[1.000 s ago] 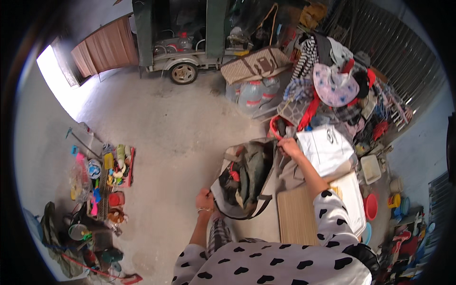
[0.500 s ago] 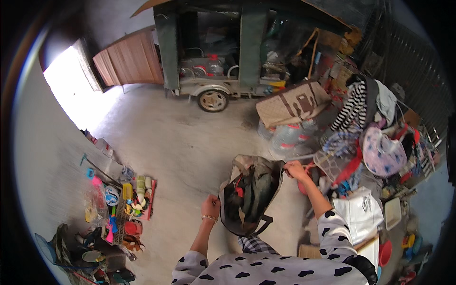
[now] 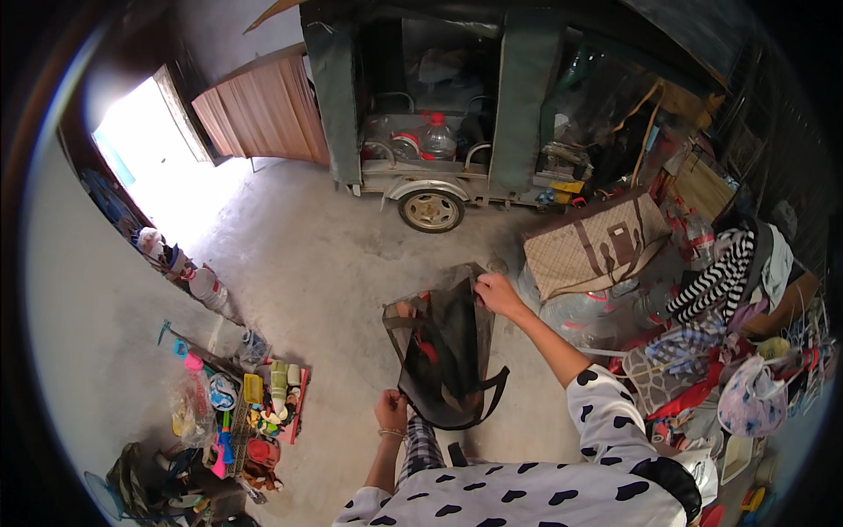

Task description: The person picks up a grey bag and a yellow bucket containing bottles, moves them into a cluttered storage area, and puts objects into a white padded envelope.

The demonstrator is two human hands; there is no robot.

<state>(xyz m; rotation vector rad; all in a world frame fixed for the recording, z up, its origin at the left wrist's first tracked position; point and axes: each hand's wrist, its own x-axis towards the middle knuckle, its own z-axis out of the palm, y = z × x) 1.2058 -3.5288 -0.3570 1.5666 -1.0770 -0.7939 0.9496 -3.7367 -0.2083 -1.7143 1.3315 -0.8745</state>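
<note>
A dark tote bag [image 3: 450,360] hangs with its mouth open in front of my body, above the concrete floor. Inside it lie dark contents that I cannot make out, with a red patch among them. My right hand [image 3: 498,294] pinches the bag's far right rim, its arm stretched forward. At the near left edge my left hand [image 3: 391,411], with a bracelet at the wrist, is closed on the bag's side. A black carrying strap [image 3: 498,393] loops out at the near right side of the bag.
A green-covered cargo tricycle [image 3: 430,211] stands ahead, holding large plastic bottles. To the right, a beige checked travel bag [image 3: 597,246] rests on bottles beside heaped clothes [image 3: 707,281]. At left are a basket of toys [image 3: 230,430] and a bright doorway [image 3: 149,132].
My view has swung left, so the surroundings sit farther right. My right hand has moved forward and leftward with the bag's rim, and the bag has turned and looks narrower. Both hands keep their grip.
</note>
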